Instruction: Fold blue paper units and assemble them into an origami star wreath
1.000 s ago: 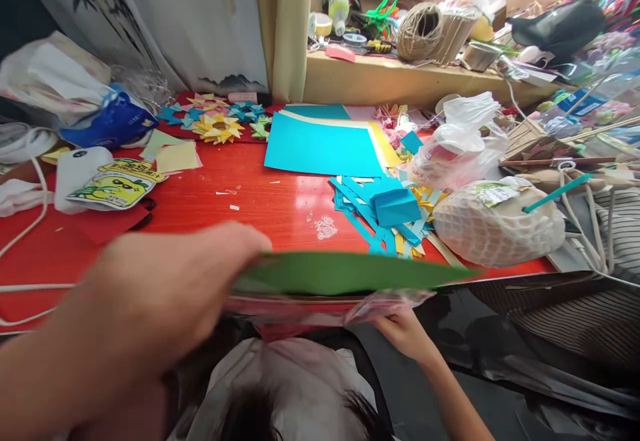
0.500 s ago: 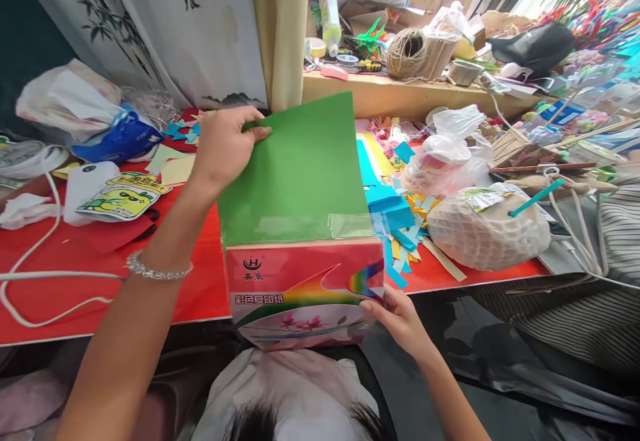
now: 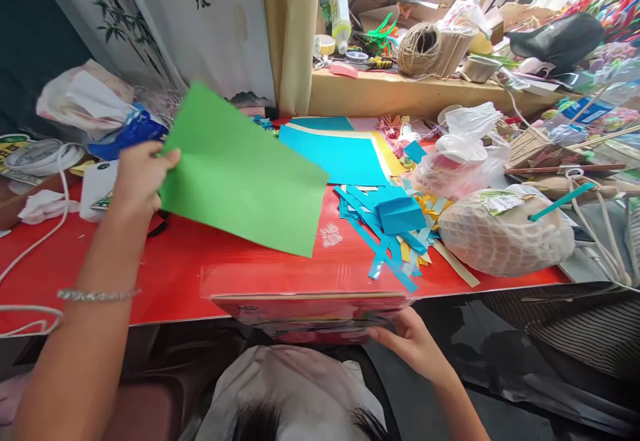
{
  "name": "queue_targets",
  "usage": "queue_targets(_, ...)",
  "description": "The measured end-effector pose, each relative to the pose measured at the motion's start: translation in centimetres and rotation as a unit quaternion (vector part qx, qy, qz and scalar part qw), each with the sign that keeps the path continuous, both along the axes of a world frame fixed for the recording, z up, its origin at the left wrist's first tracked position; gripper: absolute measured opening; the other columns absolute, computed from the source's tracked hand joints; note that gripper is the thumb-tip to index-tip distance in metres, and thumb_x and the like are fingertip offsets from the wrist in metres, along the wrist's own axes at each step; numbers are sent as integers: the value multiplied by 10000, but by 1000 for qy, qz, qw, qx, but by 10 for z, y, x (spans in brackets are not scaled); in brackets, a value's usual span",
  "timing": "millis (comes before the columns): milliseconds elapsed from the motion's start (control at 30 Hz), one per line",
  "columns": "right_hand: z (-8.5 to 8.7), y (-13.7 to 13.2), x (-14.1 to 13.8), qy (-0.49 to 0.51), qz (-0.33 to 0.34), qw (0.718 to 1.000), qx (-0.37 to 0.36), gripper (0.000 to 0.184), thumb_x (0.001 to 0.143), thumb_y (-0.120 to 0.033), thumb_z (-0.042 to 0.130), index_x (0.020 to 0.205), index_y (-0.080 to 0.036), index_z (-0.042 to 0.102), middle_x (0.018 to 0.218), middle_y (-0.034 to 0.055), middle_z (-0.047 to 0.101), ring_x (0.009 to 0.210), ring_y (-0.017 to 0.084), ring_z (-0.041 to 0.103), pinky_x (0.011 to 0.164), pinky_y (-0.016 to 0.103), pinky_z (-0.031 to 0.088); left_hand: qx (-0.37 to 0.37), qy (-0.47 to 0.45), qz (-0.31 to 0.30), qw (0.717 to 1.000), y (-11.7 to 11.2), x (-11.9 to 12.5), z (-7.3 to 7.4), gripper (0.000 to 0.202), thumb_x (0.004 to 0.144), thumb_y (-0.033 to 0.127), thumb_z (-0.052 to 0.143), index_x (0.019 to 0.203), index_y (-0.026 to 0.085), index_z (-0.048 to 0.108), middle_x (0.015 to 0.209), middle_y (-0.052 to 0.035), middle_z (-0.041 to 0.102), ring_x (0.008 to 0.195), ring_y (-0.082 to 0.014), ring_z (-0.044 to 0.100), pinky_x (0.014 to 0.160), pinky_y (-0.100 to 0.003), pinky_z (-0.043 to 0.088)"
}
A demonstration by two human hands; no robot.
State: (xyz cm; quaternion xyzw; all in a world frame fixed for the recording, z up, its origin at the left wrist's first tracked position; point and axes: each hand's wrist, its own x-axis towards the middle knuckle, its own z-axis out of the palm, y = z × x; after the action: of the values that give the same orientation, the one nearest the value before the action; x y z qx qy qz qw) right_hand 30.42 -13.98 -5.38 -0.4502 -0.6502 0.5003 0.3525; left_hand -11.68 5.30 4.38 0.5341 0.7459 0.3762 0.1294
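My left hand (image 3: 137,177) pinches the left edge of a green paper sheet (image 3: 240,174) and holds it above the red table (image 3: 175,267). A bracelet (image 3: 95,293) circles that wrist. My right hand (image 3: 413,344) grips the lower right corner of a red pack of coloured paper (image 3: 305,294), which is tilted nearly flat at the table's front edge. Beyond the green sheet lies a stack of blue and yellow sheets (image 3: 340,151), and a heap of blue and yellow paper strips (image 3: 393,224) lies to its right.
White and blue plastic bags (image 3: 95,111) and a white cord (image 3: 35,234) crowd the left side. A netted white bundle (image 3: 505,234) and clear bags (image 3: 460,147) sit on the right. A wooden ledge (image 3: 400,91) behind carries a twine ball (image 3: 419,47), a bottle and clutter.
My left hand has drawn the green sheet out of the pack and swung it left and up. The pack has tipped from upright to nearly flat in my right hand.
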Motion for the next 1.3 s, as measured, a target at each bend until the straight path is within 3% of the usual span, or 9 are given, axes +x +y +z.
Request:
queue_targets(167, 17, 4, -3, 1, 106, 993, 51, 204, 893, -228, 547, 1027, -222, 702, 971, 63, 737, 836, 189, 693, 755, 277, 551, -120, -37, -73, 989, -58, 2, -40, 437, 894, 544, 467, 917, 119, 566, 616, 28, 654, 632, -156, 629, 583, -317, 540)
queue_targets(400, 26, 2, -5, 17, 128, 990, 52, 202, 903, -234, 531, 1062, -217, 655, 1050, 86, 717, 978, 209, 682, 837, 291, 539, -133, 133, -101, 977, -90, 5, -33, 423, 895, 497, 457, 1047, 114, 552, 912, -120, 689, 814, -306, 654, 624, -391, 505)
queue_targets(533, 24, -2, -6, 4, 122, 989, 81, 271, 917, -321, 519, 1158, -251, 622, 1020, 66, 730, 956, 206, 690, 822, 266, 533, -78, 235, -82, 965, -112, 40, -29, 519, 920, 457, 407, 1220, 38, 470, 1188, -277, 535, 1160, -466, 467, 850, -576, 422)
queue_targets(600, 21, -2, -7, -12, 111, 989, 91, 279, 933, -291, 485, 1170, -258, 630, 1029, 60, 733, 951, 205, 696, 816, 261, 537, -43, 255, -97, 961, -124, 62, -21, 525, 933, 441, 410, 1291, 59, 434, 1294, -260, 463, 1248, -418, 407, 975, -548, 371)
queue_targets(667, 17, -1, -9, -22, 80, 992, 98, 279, 938, -247, 459, 1126, -260, 665, 1036, 53, 734, 939, 204, 701, 800, 257, 545, -29, 203, -255, 945, -136, 81, -8, 368, 947, 393, 432, 1242, 186, 503, 1219, -120, 567, 1137, -263, 551, 946, -389, 460)
queue_targets(767, 12, -1, -13, -17, 10, 994, 110, 282, 931, -233, 456, 1071, -264, 699, 1003, 48, 742, 893, 205, 711, 764, 257, 561, -67, 112, -550, 825, -154, 101, 14, 227, 946, 293, 477, 1151, 302, 574, 1164, 14, 622, 1023, -105, 620, 854, -171, 495)
queue_targets(833, 7, -2, -16, -10, -30, 992, 119, 270, 919, -235, 473, 1049, -266, 707, 962, 44, 748, 839, 204, 718, 728, 257, 570, -50, 113, -612, 781, -162, 110, 22, 207, 928, 262, 516, 1112, 300, 601, 1155, 24, 628, 1007, -86, 618, 842, -137, 489)
queue_targets(1067, -5, -4, -21, -4, -100, 989, 112, 262, 848, -128, 538, 1005, -262, 700, 950, 20, 741, 818, 187, 702, 707, 242, 551, 191, 352, -506, 764, -182, 129, -1, 211, 890, 85, 475, 937, 159, 667, 1117, -93, 664, 1035, -237, 597, 884, -375, 487)
queue_targets(1300, -1, 0, -28, -17, -125, 988, 85, 232, 885, -158, 520, 1003, -237, 703, 906, 22, 733, 733, 161, 668, 624, 225, 503, 229, 372, -428, 791, -213, 145, -17, 341, 848, 12, 383, 1077, 19, 635, 1234, -211, 607, 1199, -327, 526, 1029, -447, 375)
